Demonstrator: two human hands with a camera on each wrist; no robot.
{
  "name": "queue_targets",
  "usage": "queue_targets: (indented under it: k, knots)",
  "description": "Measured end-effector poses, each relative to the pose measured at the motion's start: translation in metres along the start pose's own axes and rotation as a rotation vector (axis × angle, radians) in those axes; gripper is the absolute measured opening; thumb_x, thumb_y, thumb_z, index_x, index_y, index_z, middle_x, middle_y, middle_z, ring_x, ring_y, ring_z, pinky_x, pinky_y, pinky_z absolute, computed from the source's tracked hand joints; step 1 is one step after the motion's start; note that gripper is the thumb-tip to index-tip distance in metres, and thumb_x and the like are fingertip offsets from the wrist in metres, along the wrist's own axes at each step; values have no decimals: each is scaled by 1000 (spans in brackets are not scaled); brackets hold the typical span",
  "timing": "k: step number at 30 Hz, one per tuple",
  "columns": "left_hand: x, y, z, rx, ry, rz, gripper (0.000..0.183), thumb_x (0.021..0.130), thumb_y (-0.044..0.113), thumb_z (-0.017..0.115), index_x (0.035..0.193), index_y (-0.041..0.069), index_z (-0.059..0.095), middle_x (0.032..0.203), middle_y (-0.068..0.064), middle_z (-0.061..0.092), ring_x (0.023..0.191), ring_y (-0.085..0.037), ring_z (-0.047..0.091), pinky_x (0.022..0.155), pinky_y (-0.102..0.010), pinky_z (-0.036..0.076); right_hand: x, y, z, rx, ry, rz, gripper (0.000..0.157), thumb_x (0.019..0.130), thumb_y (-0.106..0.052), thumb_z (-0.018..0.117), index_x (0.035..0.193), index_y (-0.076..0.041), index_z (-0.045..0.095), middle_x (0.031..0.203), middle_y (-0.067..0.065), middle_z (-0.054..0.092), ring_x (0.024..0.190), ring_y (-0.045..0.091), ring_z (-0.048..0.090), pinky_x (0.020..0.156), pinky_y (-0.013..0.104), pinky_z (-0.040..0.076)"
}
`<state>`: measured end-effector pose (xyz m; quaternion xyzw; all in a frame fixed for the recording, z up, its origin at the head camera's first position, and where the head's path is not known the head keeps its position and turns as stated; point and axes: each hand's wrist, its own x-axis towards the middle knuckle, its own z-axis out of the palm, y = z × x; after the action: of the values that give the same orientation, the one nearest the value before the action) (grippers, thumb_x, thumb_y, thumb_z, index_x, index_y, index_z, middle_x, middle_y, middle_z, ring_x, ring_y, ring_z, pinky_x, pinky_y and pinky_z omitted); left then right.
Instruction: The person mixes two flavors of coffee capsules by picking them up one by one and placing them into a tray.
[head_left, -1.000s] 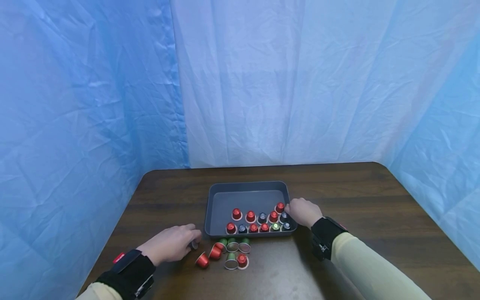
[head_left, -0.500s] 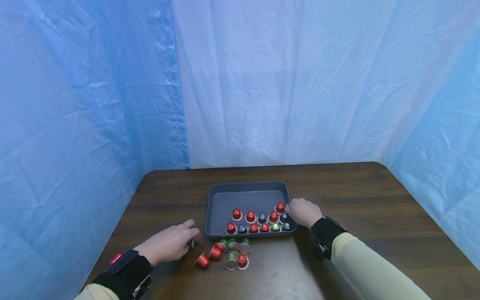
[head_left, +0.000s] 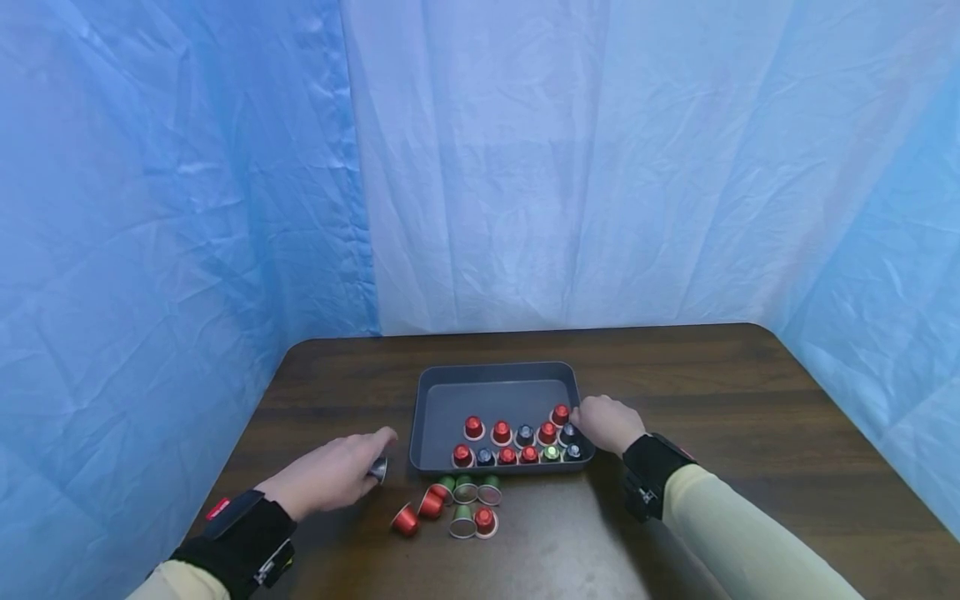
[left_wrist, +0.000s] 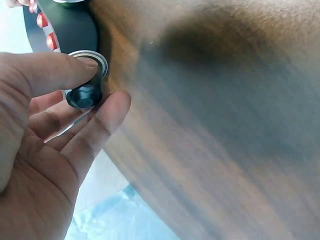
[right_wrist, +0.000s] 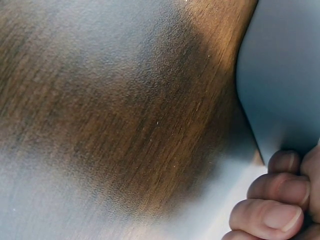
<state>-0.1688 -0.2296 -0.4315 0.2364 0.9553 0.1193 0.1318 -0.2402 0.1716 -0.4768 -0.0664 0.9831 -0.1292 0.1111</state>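
Observation:
My left hand [head_left: 330, 477] holds a dark coffee capsule [left_wrist: 86, 95] just left of the tray. Its thumb presses the capsule's side near the silver rim, with fingers behind it. At the right side of the grey baking tray [head_left: 450, 404], my right hand [head_left: 609, 423] grips the rim; in the right wrist view its fingers [right_wrist: 270, 217] are curled against the tray's edge. Red, dark and green capsules stand in the tray, rims down, in rows along its near and right part. Nearest the left hand on the table lies a red capsule [head_left: 406, 521].
In front of the tray, several loose capsules lie on the brown wooden table [head_left: 675, 367]: green capsules [head_left: 462, 523] on their sides, red ones tilted, and one red capsule [head_left: 485, 521] upright. Blue sheets [head_left: 480, 167] hang behind and beside the table.
The left hand has drawn back a little to the left, away from the tray's corner, and the dark capsule in its fingers now shows more. Right hand and tray have not moved.

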Motion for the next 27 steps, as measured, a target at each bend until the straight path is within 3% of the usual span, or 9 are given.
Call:
queue_targets:
  k: [4, 9, 21, 27]
  knots:
    - [1, 1, -9, 7, -1, 2, 32, 89, 6, 78, 108, 15, 53, 91, 6, 62, 84, -11, 62, 75, -38, 53, 1, 0, 0, 9, -5, 7, 31, 104, -27, 57, 94, -4, 73, 71, 3, 60, 65, 19, 58, 62, 35, 48]
    - [2, 3, -21, 72, 41, 89, 28, 88, 3, 78, 98, 16, 54, 85, 8, 57, 78, -7, 57, 70, -33, 51, 0, -1, -1, 17, -12, 14, 32, 104, -28, 56, 94, -3, 73, 70, 4, 59, 65, 19, 58, 61, 34, 47]
    - [12, 25, -53, 140, 48, 150, 25, 87, 4, 79, 94, 16, 58, 85, 7, 57, 78, -10, 54, 70, -33, 49, 0, -1, -1, 32, -23, 33, 34, 105, -30, 56, 95, -2, 72, 70, 5, 59, 65, 20, 58, 60, 33, 46]
    - [25, 35, -64, 160, 8, 100, 23, 86, 6, 81, 98, 15, 65, 90, 6, 62, 85, -12, 59, 79, -37, 54, 1, 0, -1, 38, -27, 36, 34, 105, -30, 56, 95, -3, 73, 69, 5, 59, 64, 19, 58, 61, 33, 46]
